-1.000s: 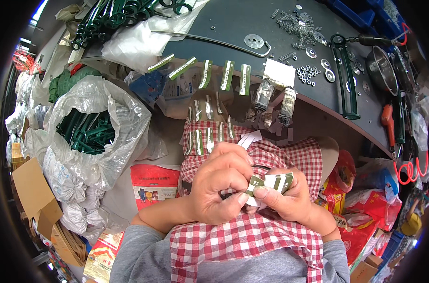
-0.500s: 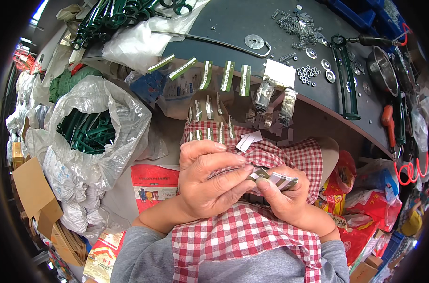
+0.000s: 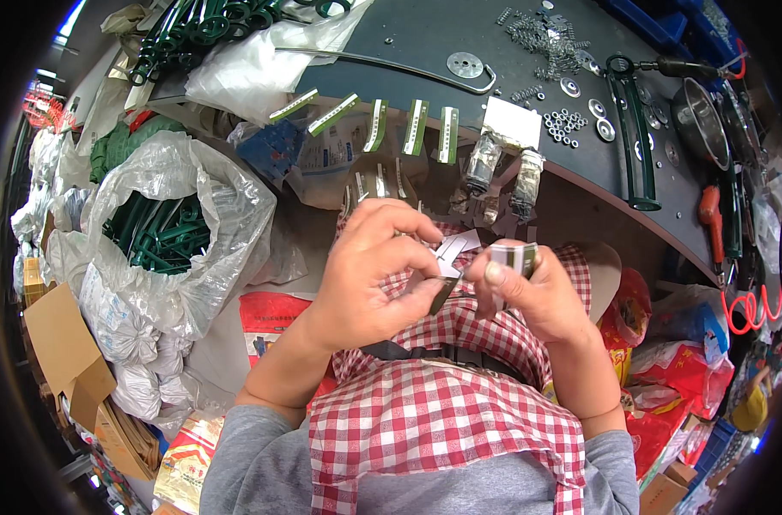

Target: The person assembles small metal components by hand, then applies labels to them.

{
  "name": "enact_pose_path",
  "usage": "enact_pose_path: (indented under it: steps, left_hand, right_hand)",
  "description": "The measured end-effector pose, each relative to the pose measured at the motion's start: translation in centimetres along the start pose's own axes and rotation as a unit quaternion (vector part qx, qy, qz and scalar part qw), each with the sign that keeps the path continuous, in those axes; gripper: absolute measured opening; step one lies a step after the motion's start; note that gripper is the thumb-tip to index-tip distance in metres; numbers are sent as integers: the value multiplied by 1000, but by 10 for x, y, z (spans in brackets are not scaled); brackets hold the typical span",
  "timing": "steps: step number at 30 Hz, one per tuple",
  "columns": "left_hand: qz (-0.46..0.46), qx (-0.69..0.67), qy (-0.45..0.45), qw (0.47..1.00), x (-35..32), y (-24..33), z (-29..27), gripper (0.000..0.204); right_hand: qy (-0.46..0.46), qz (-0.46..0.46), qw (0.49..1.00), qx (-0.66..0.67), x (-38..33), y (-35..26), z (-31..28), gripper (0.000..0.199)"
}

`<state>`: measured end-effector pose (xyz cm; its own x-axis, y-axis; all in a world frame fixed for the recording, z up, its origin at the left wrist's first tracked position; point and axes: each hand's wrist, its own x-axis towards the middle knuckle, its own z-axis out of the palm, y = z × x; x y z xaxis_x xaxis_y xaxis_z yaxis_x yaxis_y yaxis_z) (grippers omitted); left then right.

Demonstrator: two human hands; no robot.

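Above my lap, my left hand (image 3: 375, 273) pinches a dark green label strip (image 3: 443, 295) between thumb and fingers. Beside it, my right hand (image 3: 541, 296) grips a small stack of green-and-white labels (image 3: 514, 256), the thumb pressed on top. White paper slips (image 3: 459, 244) lie on the red checked apron (image 3: 442, 421), between the hands. Along the table's near edge several label strips (image 3: 415, 127) stick out in a row. More strips (image 3: 380, 182) show lower down, partly hidden by my left hand.
The dark table (image 3: 408, 43) carries springs (image 3: 541, 43), nuts (image 3: 564, 127), washers (image 3: 571, 87) and a green tubular frame (image 3: 638, 146). A white block (image 3: 511, 124) with wrapped legs juts from its edge. At left stands a plastic sack (image 3: 236, 206) of green parts; at right hangs an orange-handled tool (image 3: 711, 219).
My hands were together at the label stack; now they are apart. The left has moved up with one strip, while the right keeps the stack, slightly raised and turned.
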<state>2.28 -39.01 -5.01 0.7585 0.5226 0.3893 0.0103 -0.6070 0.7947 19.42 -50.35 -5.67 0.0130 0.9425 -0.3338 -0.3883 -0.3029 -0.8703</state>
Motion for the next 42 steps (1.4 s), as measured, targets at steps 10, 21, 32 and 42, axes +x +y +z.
enact_pose_path:
  steps: [10, 21, 32, 42]
  left_hand:
    - [38, -284, 158, 945, -18, -20, -5, 8]
    - [-157, 28, -283, 946, -49, -51, 50, 28]
    - [-108, -169, -48, 978, -20, -16, 35, 39]
    - [-114, -356, -17, 927, -11, 11, 36, 8]
  right_hand:
    - [170, -5, 978, -117, 15, 47, -43, 19]
    - [103, 36, 987, -116, -2, 31, -22, 24]
    - [12, 60, 998, -29, -17, 10, 8, 21]
    - [50, -48, 997, 20, -31, 1, 21, 13]
